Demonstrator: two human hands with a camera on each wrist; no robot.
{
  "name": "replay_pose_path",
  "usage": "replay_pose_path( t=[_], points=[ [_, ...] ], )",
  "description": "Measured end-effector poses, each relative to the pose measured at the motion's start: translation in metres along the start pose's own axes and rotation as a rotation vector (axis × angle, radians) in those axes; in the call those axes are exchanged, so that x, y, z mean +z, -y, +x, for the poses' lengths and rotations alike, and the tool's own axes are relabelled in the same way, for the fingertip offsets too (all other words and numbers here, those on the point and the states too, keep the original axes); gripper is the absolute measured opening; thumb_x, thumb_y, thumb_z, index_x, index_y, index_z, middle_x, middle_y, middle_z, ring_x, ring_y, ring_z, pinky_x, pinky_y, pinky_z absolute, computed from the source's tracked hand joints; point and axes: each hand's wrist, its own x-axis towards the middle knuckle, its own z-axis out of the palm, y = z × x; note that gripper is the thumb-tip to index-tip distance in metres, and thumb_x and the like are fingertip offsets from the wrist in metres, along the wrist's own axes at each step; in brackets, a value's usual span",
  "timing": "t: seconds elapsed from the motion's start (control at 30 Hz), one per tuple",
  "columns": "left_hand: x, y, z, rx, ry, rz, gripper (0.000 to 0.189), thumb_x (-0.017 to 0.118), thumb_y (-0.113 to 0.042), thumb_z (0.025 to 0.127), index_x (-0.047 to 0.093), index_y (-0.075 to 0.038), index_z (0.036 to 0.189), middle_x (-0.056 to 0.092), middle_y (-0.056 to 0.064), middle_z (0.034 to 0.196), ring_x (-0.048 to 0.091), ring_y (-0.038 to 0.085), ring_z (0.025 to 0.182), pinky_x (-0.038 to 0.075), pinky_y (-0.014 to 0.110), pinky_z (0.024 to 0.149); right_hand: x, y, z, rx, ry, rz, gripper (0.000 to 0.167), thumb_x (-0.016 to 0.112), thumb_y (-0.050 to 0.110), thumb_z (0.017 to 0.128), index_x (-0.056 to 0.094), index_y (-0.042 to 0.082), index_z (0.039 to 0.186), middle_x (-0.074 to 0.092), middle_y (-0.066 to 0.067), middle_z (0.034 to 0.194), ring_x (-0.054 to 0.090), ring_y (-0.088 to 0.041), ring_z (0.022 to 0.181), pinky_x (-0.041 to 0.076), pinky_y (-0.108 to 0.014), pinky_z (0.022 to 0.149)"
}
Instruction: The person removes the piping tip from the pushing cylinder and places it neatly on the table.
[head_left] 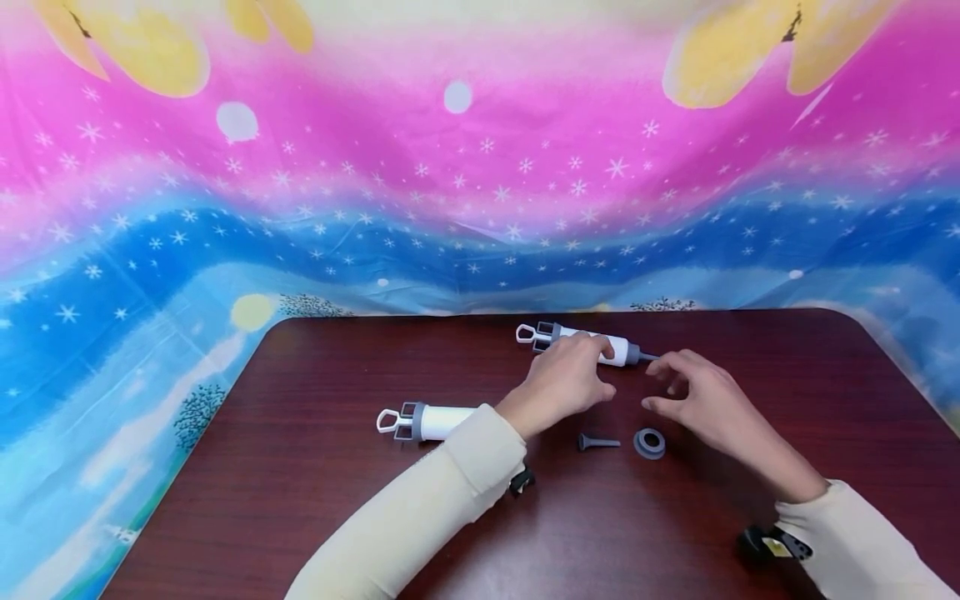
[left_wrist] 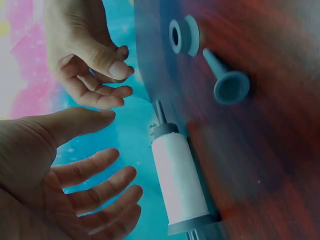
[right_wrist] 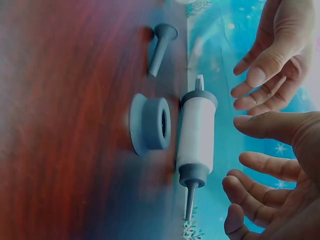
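A white syringe-like tube with grey ends, a thin nozzle and a pale loop handle lies near the table's far edge. Over it hovers my left hand, fingers spread and slightly bent; the left wrist view shows them apart from the tube. My right hand is near the nozzle end, its fingers loosely bent. From the right wrist view, this hand holds nothing. Below the hands lie a grey funnel-shaped nozzle and a grey flanged ring.
A second white tube of the same kind lies nearer on the left, partly hidden by my left sleeve. All stand on a dark red-brown wooden table. Behind it hangs a colourful cloth.
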Motion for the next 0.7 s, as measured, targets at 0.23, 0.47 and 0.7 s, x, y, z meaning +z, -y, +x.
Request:
replay_pose_path(
  t=[0.23,0.47,0.7],
  points=[
    [-0.004,0.001,0.019,0.086,0.002,0.051,0.053,0.082,-0.031,0.092,0.064,-0.024,0.142,0.065,-0.001,0.135,0.06,0.02,0.125,0.053,0.032,0.1,-0.005,-0.004,0.015,-0.045,-0.061,0.007,0.033,0.087,0.012,0.085,0.071,0.004,0.112,0.069,-0.014,0.107,0.068,-0.029,0.091,0.051,-0.036,0.076],
    [-0.009,0.008,0.041,0.125,0.073,-0.09,0.055,0.085,-0.023,0.09,0.064,-0.023,0.141,0.065,0.002,0.138,0.06,0.016,0.114,0.051,0.027,0.091,-0.006,-0.013,0.029,-0.033,-0.071,0.026,0.032,0.085,0.011,0.086,0.07,0.002,0.113,0.071,-0.018,0.109,0.069,-0.036,0.097,0.05,-0.043,0.079],
    [-0.011,0.022,0.061,0.092,0.183,-0.236,0.059,0.083,-0.014,0.091,0.061,-0.022,0.145,0.059,0.005,0.15,0.057,0.018,0.125,0.05,0.034,0.101,-0.003,-0.024,0.043,-0.022,-0.028,0.037,0.035,0.083,0.012,0.089,0.069,0.001,0.118,0.071,-0.021,0.114,0.068,-0.038,0.105,0.051,-0.052,0.087]
  ],
)
